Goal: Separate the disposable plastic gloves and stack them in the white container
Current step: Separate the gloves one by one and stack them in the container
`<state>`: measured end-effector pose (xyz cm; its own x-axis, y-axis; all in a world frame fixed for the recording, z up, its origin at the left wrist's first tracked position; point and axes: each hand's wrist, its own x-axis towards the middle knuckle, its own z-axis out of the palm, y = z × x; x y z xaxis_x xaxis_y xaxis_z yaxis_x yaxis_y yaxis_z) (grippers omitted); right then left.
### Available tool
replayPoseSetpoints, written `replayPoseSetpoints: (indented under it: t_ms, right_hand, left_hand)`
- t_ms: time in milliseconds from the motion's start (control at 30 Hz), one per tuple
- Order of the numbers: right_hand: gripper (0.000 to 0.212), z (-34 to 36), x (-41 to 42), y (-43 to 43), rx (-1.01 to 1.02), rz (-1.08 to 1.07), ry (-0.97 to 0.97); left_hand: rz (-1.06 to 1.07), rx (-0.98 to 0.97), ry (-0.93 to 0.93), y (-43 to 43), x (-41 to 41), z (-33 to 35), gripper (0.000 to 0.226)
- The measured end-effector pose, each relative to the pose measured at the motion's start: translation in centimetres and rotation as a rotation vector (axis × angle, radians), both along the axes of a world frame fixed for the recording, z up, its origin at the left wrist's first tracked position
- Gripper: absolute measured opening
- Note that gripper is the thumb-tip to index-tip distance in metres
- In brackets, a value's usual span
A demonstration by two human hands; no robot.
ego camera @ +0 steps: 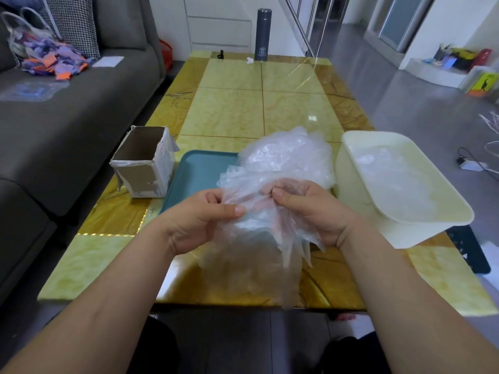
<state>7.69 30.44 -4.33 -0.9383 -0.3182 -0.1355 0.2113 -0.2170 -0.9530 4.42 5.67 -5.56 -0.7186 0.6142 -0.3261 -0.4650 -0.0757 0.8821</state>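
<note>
Disposable plastic gloves (259, 233) in a thin clump are held above the near edge of the table (232, 109), just in front of the person. The left hand (199, 217) pinches the clump's upper left edge, thumb pressed against film. The right hand (305, 209) is closed on the upper right edge, fingertips working at a layer. Judgement: one glove is being peeled from the clump. A larger crumpled heap of gloves (289, 155) lies on the teal tray (197, 171) behind, not yet sorted. The white container (405, 182), at the right, already holds some clear film in its bottom; count cannot be told. Task appears well short of finished.
</note>
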Motion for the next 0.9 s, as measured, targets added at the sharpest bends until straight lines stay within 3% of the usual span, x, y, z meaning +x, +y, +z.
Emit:
replayPoseSetpoints:
  t_ms: [100,200,333,467,700,900]
  right_hand:
    - [0.023,0.1,0.1,0.3,0.038,-0.015,-0.045]
    - [0.029,0.2,0.2,0.5,0.048,-0.049,-0.112]
    - [0.045,0.1,0.5,1.0,0.164,-0.018,-0.176]
    - [0.015,0.3,1.1,0.3,0.175,-0.079,-0.175]
    - [0.016,4.9,-0.5,1.6,0.331,-0.337,-0.036]
    - [0.014,9.2,-2.4,8.9,0.625,-0.549,0.061]
  left_hand:
    - [-0.037,-0.046,-0.020,-0.1,0.5,0.0,0.045]
    - [0.090,-0.059,0.027,0.2,0.9,0.2,0.026]
    - [0.174,-0.072,0.124,-0.4,0.8,1.0,0.025]
    - [0.154,-0.071,0.075,-0.4,1.5,1.5,0.028]
    - [0.233,-0.100,0.136,4.0,-0.1,4.3,0.024]
    - [0.189,0.060,0.082,14.1,-1.9,8.8,0.017]
